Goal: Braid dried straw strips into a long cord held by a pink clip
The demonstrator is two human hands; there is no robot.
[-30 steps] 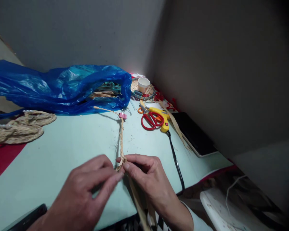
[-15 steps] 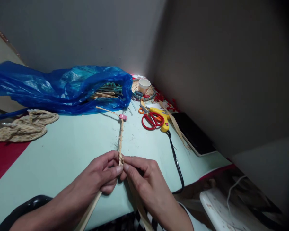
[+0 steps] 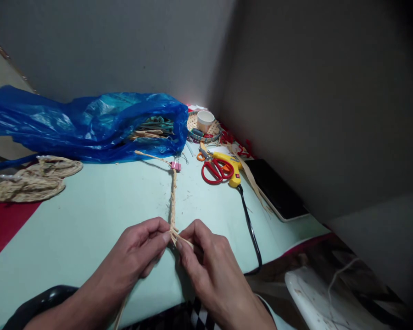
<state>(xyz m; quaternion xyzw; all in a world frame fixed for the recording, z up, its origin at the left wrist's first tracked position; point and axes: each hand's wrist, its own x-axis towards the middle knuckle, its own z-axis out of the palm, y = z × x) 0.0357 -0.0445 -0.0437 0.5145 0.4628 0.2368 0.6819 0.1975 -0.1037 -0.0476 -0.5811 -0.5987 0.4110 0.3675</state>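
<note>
A thin pale plait of dried plant fibre runs toward me from a pink binder clip on the table. At its near end my left hand pinches the strands between thumb and forefinger. My right hand grips a strand just to the right, pulled a little away from the plait. The strands spread apart between the two hands. One loose pale strip hangs below my left wrist.
A blue plastic bag of dried strips lies at the back. Red-handled scissors, a yellow glue gun and a black tablet are on the right. Coiled braids lie left. A woven tray holds a white cup.
My hands have moved slightly apart. The strands at the plait's end, pinched close together before, now fan out, with one drawn to the right in my right hand.
</note>
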